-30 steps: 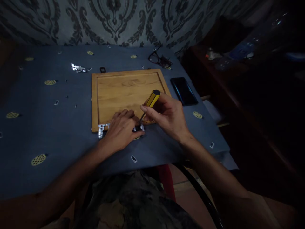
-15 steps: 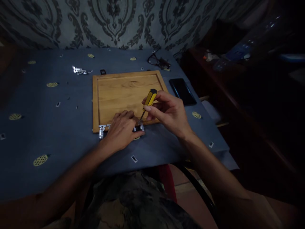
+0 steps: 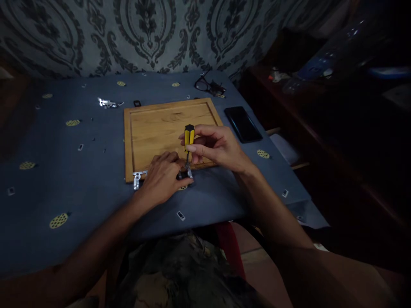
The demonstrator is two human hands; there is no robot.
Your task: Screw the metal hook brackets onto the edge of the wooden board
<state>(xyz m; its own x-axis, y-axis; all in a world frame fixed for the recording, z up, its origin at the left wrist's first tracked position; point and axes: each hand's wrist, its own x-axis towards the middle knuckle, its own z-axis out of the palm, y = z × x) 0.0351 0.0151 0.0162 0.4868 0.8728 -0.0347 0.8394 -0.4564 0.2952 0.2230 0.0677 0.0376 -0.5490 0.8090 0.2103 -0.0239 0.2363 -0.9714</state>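
A framed wooden panel (image 3: 170, 128) lies flat on the cloth-covered table. Along its near edge, a metal hinge (image 3: 189, 172) sits partly under my left hand (image 3: 163, 175), whose fingers rest on the wood while the thumb presses the hinge from the near side. My right hand (image 3: 218, 147) pinches a yellow and black screwdriver (image 3: 189, 137) between thumb and fingers. The screwdriver stands almost upright, its tip down at the hinge; any screw there is too small to make out. Another metal hinge (image 3: 137, 179) is at the panel's near left corner.
Beyond the panel lie a loose metal hinge (image 3: 107, 103), a small dark square piece (image 3: 137, 103) and eyeglasses (image 3: 210, 87). A phone (image 3: 243, 124) is right of the panel. Small screw-like bits (image 3: 104, 150) dot the cloth at left. A plastic bottle (image 3: 316, 66) is at far right.
The screwdriver has gone from leaning right to nearly upright, and my right hand has shifted left with it. My left hand stays on the hinge. The view has tilted slightly.
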